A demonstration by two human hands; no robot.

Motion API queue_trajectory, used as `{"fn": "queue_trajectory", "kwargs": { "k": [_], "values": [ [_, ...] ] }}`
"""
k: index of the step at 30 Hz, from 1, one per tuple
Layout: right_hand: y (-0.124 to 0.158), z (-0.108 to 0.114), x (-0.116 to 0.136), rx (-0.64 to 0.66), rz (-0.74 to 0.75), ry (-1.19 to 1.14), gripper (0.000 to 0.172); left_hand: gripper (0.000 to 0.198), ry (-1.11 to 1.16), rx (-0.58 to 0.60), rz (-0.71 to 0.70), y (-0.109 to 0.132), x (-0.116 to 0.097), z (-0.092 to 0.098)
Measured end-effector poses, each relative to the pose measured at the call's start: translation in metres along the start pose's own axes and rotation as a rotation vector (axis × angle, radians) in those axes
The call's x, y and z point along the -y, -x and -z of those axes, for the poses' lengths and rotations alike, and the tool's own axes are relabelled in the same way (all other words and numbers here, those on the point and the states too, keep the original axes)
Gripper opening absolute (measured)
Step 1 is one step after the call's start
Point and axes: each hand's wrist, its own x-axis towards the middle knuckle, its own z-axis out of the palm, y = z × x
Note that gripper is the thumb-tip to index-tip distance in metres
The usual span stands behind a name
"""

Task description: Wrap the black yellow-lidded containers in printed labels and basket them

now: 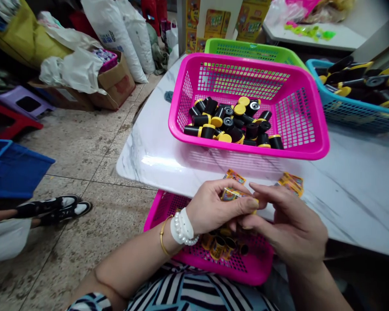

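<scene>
From the head view, I see the left hand (218, 207) curled around a yellow-orange printed sleeve (231, 194), thumb pressed along it. The right hand (288, 224) has its thumb and forefinger drawn in at the sleeve's yellow end; I cannot tell whether it grips or merely steadies. The sleeve sits between both hands, at the worktop's (149, 166) near edge, above the lower pink basket (256, 270), which holds printed canisters (218, 248). Loose printed labels (291, 183) lie on the worktop beyond the right hand. The upper pink basket (249, 149) holds black canisters (201, 119) with yellow caps.

Caution: I judge that uneven thumb pressure could crease the sleeve. If the left hand relaxes before the right has a sure hold, the piece could drop into the lower basket or past it. A sweeping right wrist could scatter the loose labels
</scene>
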Motion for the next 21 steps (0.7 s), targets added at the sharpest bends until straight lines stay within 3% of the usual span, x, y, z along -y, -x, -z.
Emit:
{"fn": "queue_trajectory", "kwargs": {
  "k": [6, 12, 17, 21],
  "values": [
    [0.000, 0.005, -0.008, 0.045, 0.019, 0.036, 0.040, 0.050, -0.051, 0.008, 0.014, 0.005, 0.004, 0.005],
    [0.013, 0.000, -0.013, 0.021, -0.082, 0.008, 0.049, 0.032, -0.037, -0.127, 0.020, 0.010, 0.006, 0.005],
    [0.010, 0.003, -0.008, -0.025, 0.139, 0.069, 0.045, 0.022, -0.057, -0.073, -0.138, 0.011, 0.005, 0.006],
    [0.009, 0.006, -0.005, 0.003, 0.225, 0.076, 0.049, 0.038, -0.038, -0.006, -0.031, 0.017, 0.003, 0.013]
  ]
}}
